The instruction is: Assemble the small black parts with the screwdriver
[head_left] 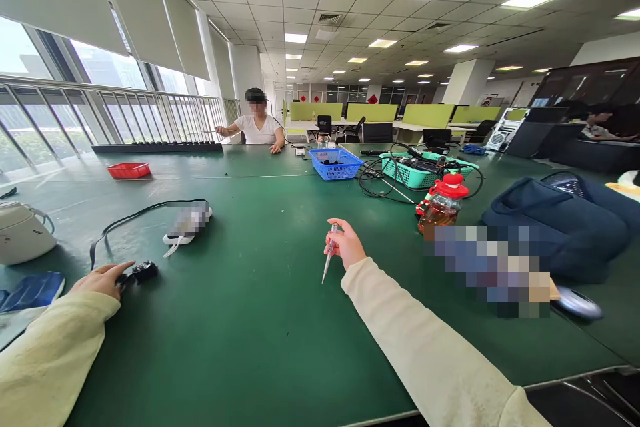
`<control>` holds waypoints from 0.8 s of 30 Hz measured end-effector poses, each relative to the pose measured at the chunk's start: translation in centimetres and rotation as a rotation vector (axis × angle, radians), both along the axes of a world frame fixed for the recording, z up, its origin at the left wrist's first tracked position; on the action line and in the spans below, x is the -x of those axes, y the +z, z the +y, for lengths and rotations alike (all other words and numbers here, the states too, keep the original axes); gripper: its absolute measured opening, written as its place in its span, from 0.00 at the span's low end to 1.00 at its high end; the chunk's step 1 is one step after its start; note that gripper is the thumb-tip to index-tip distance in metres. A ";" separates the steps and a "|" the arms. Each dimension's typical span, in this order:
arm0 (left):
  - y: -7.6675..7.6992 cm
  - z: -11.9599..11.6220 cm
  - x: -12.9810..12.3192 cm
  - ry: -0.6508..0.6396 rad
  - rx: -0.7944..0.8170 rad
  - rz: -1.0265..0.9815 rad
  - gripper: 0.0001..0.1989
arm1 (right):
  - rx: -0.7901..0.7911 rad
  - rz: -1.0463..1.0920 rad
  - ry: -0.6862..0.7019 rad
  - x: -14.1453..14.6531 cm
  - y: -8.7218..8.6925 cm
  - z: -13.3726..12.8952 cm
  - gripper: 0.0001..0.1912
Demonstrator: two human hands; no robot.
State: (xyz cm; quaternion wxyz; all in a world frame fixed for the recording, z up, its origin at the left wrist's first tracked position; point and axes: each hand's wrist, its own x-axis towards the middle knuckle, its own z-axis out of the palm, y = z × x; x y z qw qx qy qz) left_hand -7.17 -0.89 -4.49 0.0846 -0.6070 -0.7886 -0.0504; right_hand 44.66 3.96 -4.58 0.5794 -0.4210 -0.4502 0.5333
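Observation:
My right hand (349, 245) is closed around a small screwdriver (327, 263) with a clear handle. Its thin tip points down and slightly left, over the middle of the green table (240, 333). At the left, my left hand (99, 280) grips a small black object (144, 271), whose exact kind I cannot make out. The index finger stretches along its top, while the other fingers are largely hidden. Beyond that hand lies a white power strip (179, 239) with a black cable, partly blurred out.
A red tray (129, 171), a blue basket (334, 165) and a green basket of cables (415, 173) stand farther back. At right are a red-lidded jar (443, 203) and a dark blue bag (555, 227). A white pot-like appliance (23, 233) stands left. Another person (257, 127) sits opposite.

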 end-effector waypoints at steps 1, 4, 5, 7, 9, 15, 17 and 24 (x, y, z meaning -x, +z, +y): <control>0.5 -0.2 -0.4 0.032 -0.030 0.005 0.29 | -0.003 0.000 0.000 0.0 0.0 0.0 0.21; 2.1 -0.6 -1.8 0.089 -0.135 -0.043 0.31 | -0.002 0.001 0.001 0.0 0.0 -0.1 0.21; 2.5 -0.6 -2.2 0.071 -0.157 -0.069 0.31 | -0.002 0.002 0.001 0.0 0.1 -0.1 0.21; 2.8 -0.7 -2.9 -0.031 -0.187 -0.096 0.30 | -0.001 0.007 0.002 0.0 0.1 -0.2 0.20; 2.6 -0.6 -3.2 -0.174 -0.199 -0.091 0.30 | -0.001 0.009 0.002 0.0 0.2 -0.3 0.20; 0.9 0.1 -2.8 -0.292 -0.080 -0.101 0.32 | 0.005 0.005 -0.005 0.0 0.1 -0.1 0.20; 0.9 0.1 -2.8 -0.294 -0.066 -0.124 0.32 | 0.010 0.006 -0.001 0.0 0.0 -0.1 0.21; 1.6 -0.1 -3.4 -0.242 -0.078 -0.113 0.31 | 0.006 0.003 -0.001 0.0 0.2 -0.2 0.21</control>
